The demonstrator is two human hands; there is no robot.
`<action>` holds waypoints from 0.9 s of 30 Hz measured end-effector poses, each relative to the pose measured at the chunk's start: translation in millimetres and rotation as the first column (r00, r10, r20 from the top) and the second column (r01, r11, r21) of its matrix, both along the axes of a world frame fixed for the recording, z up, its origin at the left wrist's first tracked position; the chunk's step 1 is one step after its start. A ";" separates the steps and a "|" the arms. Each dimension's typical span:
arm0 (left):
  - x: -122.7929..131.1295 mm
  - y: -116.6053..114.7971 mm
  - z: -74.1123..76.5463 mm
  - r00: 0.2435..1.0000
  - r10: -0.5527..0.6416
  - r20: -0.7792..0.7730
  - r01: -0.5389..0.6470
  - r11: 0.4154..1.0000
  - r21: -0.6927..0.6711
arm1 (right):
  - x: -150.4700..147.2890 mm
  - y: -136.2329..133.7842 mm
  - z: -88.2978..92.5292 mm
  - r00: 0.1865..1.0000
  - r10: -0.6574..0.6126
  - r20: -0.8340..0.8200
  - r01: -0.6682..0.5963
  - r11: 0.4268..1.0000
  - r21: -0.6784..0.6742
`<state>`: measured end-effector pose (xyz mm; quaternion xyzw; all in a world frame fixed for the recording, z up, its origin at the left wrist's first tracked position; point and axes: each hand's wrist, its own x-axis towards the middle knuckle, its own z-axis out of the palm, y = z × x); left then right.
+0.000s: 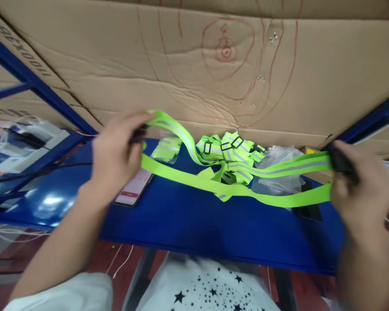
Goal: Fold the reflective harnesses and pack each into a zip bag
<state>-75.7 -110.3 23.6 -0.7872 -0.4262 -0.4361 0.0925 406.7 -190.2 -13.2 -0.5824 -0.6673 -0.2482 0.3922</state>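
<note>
A neon-yellow reflective strap (214,183) with a grey stripe is stretched across the blue table (194,224). My left hand (116,155) is closed on its left end, where a black buckle shows. My right hand (363,190) is closed on its right end, also over a black fitting. The strap hangs slack in two bands between my hands. Behind it lies a heap of similar neon straps (230,151) with black buckles.
A phone (134,188) lies screen-up under my left hand. Clear plastic bags (278,172) and a dark flat object (307,209) sit at the right. A cardboard wall (194,65) with red scribbles backs the table. Blue shelf frames (35,86) stand on both sides.
</note>
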 end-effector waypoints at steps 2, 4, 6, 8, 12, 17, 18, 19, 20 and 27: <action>27.8 -6.0 -3.0 0.970 -0.091 -0.227 0.084 0.996 -0.040 | -33.4 3.9 4.1 0.969 0.174 0.175 -0.166 0.984 -0.059; 56.5 -11.4 -4.1 0.923 -0.166 -0.347 0.160 0.986 -0.047 | -65.8 9.2 11.8 0.927 0.263 0.269 -0.244 0.964 -0.102; 81.7 -15.4 -4.3 0.893 -0.215 -0.394 0.214 0.976 -0.047 | -91.8 14.7 20.0 0.908 0.280 0.313 -0.260 0.960 -0.105; 99.0 -17.3 -4.6 0.889 -0.242 -0.387 0.242 0.969 -0.049 | -108.6 19.6 26.5 0.897 0.272 0.348 -0.254 0.962 -0.097; 109.2 -14.5 -7.5 0.916 -0.246 -0.317 0.243 0.969 -0.050 | -120.7 26.3 29.7 0.880 0.287 0.378 -0.264 0.958 -0.112; 112.9 -11.4 -11.4 0.930 -0.201 -0.308 0.196 0.979 -0.050 | -134.3 30.7 23.7 0.905 0.273 0.327 -0.248 0.962 -0.118; 114.6 -11.3 -10.6 0.926 -0.197 -0.323 0.194 0.980 -0.042 | -138.2 31.6 23.2 0.903 0.282 0.326 -0.253 0.959 -0.127; 115.9 -11.1 -8.9 0.923 -0.194 -0.334 0.194 0.980 -0.034 | -141.5 32.6 23.3 0.899 0.295 0.323 -0.263 0.955 -0.139; 116.2 -10.6 -6.3 0.923 -0.190 -0.334 0.192 0.981 -0.026 | -143.7 33.6 24.0 0.897 0.312 0.314 -0.276 0.949 -0.153; 98.3 -6.2 10.6 0.971 -0.078 -0.226 0.083 0.996 0.012 | -133.6 37.7 30.8 0.932 0.316 0.176 -0.301 0.948 -0.106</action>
